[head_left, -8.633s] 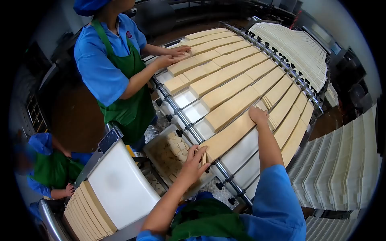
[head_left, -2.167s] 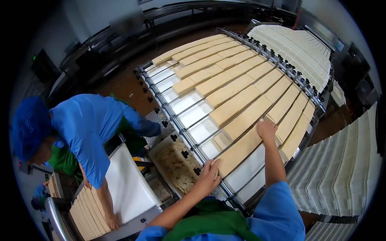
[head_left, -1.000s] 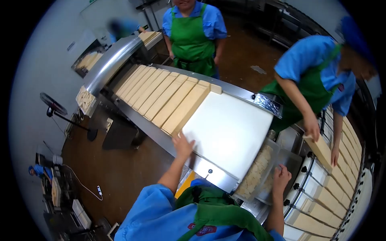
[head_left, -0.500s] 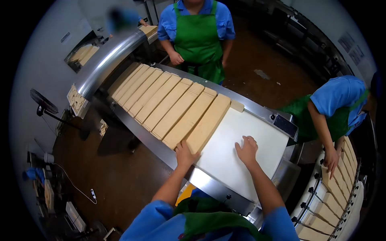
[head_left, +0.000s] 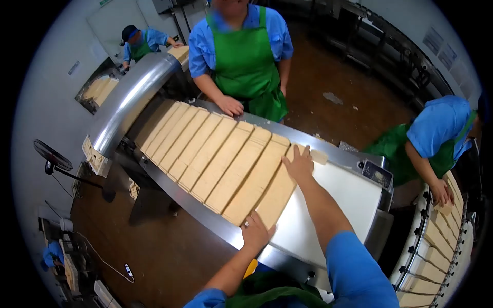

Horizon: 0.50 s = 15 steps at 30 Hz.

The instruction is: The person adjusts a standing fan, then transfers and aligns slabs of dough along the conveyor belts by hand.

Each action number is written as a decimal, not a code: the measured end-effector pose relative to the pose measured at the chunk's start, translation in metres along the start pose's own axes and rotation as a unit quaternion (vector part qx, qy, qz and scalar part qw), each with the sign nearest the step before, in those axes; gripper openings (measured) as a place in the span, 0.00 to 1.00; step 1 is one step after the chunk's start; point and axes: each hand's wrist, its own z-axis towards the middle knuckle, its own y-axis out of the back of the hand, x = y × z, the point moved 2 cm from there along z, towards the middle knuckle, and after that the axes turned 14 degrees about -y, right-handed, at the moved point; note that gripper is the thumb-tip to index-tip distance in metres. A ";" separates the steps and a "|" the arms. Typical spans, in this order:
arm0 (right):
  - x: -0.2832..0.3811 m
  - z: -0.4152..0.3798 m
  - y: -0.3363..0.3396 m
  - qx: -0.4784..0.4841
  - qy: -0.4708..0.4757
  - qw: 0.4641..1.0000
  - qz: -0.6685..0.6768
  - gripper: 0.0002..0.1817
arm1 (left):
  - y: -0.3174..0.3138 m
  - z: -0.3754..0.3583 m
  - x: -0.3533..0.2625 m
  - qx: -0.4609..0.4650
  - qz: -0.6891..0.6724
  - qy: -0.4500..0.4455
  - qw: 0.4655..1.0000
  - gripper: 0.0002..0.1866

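Observation:
A row of long, pale, layered dough strips (head_left: 222, 156) lies side by side across the conveyor. My left hand (head_left: 257, 233) is closed around the near end of the rightmost dough strip (head_left: 278, 198), thumb and fingers on either side. At that strip's far end, my right hand (head_left: 299, 165) rests with its fingers spread over the dough and covers part of it. A small dough piece (head_left: 319, 157) sits just right of my right fingers. The undersides of the strips are hidden.
The white belt (head_left: 328, 210) runs right of the strips, between metal rails. A worker in a green apron (head_left: 244, 66) stands across the conveyor. Another worker's hand (head_left: 442, 194) is over a second belt with dough strips (head_left: 436, 238). A curved metal hood (head_left: 134, 97) covers the left end.
My right hand has moved from above the white belt to the far end of the rightmost strip. My left hand stays at its near end. The view has shifted, and the opposite worker's hand nears the rail.

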 end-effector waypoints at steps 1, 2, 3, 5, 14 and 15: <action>0.002 -0.001 0.004 0.006 -0.005 1.000 -0.019 0.41 | 0.006 0.001 -0.002 0.004 -0.014 -0.002 1.000 0.51; 0.002 -0.004 0.009 0.015 -0.019 0.999 -0.025 0.41 | 0.005 0.000 -0.003 -0.010 0.011 -0.012 1.000 0.51; 0.002 -0.007 0.016 0.022 -0.032 0.999 -0.031 0.42 | 0.005 -0.001 -0.002 -0.003 -0.004 -0.012 1.000 0.51; -0.005 -0.010 0.027 0.031 -0.054 0.996 -0.063 0.42 | 0.011 0.001 -0.003 0.029 -0.043 -0.001 0.999 0.50; -0.157 -0.060 0.076 -0.047 -0.261 0.959 0.102 0.49 | 0.008 -0.020 -0.062 0.127 -0.168 -0.059 0.976 0.40; -0.173 -0.073 0.090 -0.036 -0.289 0.949 0.120 0.50 | 0.007 -0.022 -0.074 0.113 -0.171 -0.086 0.975 0.40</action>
